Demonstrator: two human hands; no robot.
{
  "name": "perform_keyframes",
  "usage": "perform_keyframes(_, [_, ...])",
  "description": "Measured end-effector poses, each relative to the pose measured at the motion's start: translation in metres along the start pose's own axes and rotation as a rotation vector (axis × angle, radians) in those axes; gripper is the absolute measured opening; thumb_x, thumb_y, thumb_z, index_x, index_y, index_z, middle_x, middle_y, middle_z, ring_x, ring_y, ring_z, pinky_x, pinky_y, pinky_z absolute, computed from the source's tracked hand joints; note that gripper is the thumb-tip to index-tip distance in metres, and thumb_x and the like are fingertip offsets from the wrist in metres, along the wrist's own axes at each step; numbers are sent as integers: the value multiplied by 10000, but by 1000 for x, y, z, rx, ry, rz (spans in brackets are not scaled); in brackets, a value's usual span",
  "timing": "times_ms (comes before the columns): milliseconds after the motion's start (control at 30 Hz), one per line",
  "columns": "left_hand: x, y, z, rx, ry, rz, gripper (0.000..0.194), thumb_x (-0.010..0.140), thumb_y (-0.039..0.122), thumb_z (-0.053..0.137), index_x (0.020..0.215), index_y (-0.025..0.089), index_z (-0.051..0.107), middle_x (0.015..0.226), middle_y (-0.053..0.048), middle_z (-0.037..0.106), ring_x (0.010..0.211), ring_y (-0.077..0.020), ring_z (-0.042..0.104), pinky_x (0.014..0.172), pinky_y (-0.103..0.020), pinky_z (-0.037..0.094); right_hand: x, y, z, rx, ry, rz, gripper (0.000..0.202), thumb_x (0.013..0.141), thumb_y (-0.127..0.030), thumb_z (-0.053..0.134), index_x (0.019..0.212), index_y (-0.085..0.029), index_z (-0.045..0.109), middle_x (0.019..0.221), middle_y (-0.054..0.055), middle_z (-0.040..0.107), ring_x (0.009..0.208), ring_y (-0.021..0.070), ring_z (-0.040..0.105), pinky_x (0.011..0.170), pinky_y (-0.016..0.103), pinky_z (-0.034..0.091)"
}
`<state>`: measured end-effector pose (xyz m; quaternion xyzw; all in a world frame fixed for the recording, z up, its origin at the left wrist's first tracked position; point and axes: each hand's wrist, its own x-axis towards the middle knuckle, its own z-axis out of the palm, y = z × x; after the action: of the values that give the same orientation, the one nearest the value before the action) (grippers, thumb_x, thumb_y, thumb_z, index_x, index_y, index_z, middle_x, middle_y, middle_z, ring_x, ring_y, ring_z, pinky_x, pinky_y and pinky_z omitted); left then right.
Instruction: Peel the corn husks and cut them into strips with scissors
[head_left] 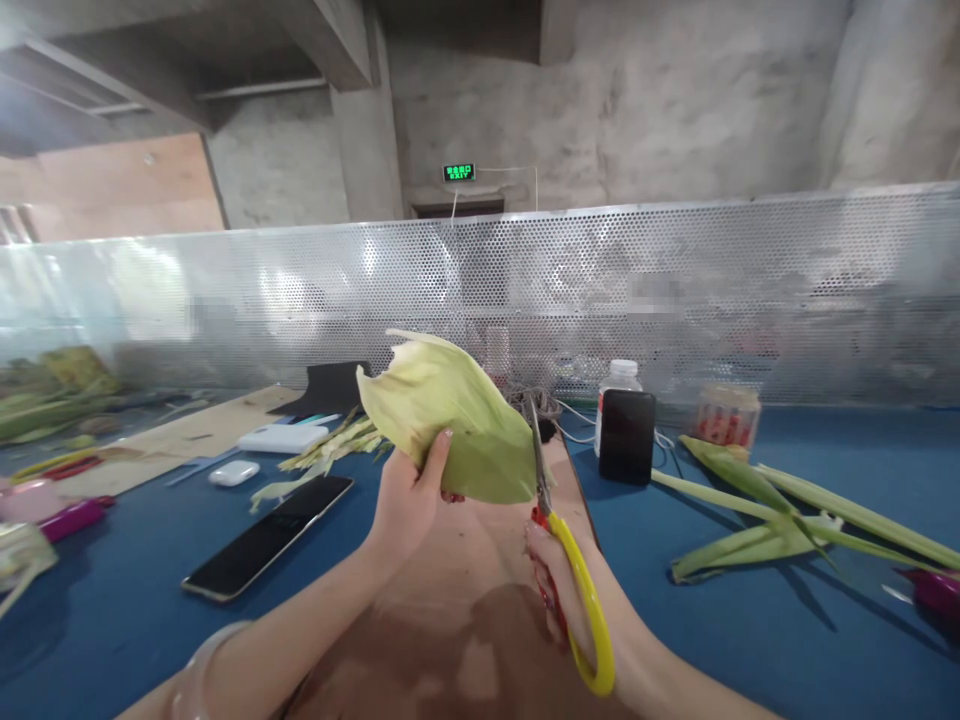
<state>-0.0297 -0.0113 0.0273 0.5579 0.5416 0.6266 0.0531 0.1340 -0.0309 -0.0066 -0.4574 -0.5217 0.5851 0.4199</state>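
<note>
A broad pale green corn husk (pixel 457 420) is pinched between the thumb and fingers of my left hand (pixel 412 500), held up over a brown board (pixel 450 600). My right hand (pixel 559 580) grips scissors (pixel 589 600) with yellow and red handles. The scissor blades point upward and lie against the right edge of the husk. Part of the blades is hidden, so how far apart they stand is unclear.
On the blue table, a phone (pixel 270 535) and a white earphone case (pixel 234 473) lie left. Right are an upright black device (pixel 627 437), a white bottle (pixel 622 378), a jar (pixel 727 415) and green husks (pixel 757 545). A perforated metal screen (pixel 337 300) stands behind.
</note>
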Motion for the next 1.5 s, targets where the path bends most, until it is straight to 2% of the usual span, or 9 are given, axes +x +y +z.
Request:
perform_keyframes(133, [-2,-4,1,-25,-61,-44,311,789,458,431,750,175,555,592,-18,584,528,-186,578,482,-269,459,2,0,0,-35,43,48,251,749,-446,463,706,-201,422,356,-115,313,232,48,279,216,149,251])
perform_keyframes(267, [-2,-2,1,-16,-53,-52,312,785,462,436,708,180,545,555,-8,562,496,-180,572,445,-260,458,3,0,-1,-37,43,119,290,757,-485,417,743,-197,447,351,-115,280,202,64,286,206,169,249])
perform_keyframes(567, [-3,7,-1,-11,-50,-57,289,773,452,458,690,188,542,567,-16,592,497,-185,590,412,-247,462,2,-1,1,-6,60,94,240,780,-411,403,653,-215,346,344,-112,287,231,57,269,219,157,252])
perform_keyframes(867, [-3,2,1,-70,-71,-87,292,770,452,468,689,181,541,511,4,554,411,-151,549,377,-231,454,6,-1,-3,-49,49,170,333,757,-525,388,642,-212,377,328,-103,286,209,70,310,204,166,271])
perform_keyframes(967, [-4,6,1,-117,-97,-131,308,758,458,482,655,173,535,472,17,524,376,-133,516,345,-217,433,4,-3,-2,-13,50,109,324,752,-522,404,677,-206,411,334,-111,256,207,68,312,207,158,266])
perform_keyframes(1200, [5,-4,6,-367,-44,-298,304,702,427,568,835,154,594,744,-30,619,524,-133,554,394,-216,447,10,-10,-11,28,129,37,272,746,-492,419,726,-221,412,377,-109,295,256,69,285,240,171,265])
perform_keyframes(1300, [10,-15,13,-529,-24,-397,293,668,372,611,844,139,587,746,-31,605,498,-112,521,373,-212,421,22,-23,-36,-285,199,-146,269,739,-473,437,750,-206,467,415,-77,365,334,100,397,327,200,324])
perform_keyframes(1400, [13,-25,18,-626,-15,-466,251,642,290,636,823,124,589,748,-27,591,476,-85,491,361,-197,395,31,-39,-66,-991,301,-331,213,711,-381,498,663,-174,507,573,39,555,554,193,561,480,265,383])
perform_keyframes(1500, [13,-30,20,-673,9,-572,238,632,224,639,843,127,590,813,-37,599,472,-72,488,368,-195,397,36,-48,-88,-1475,391,-284,226,704,-372,507,711,-152,561,742,129,624,689,286,604,542,325,395])
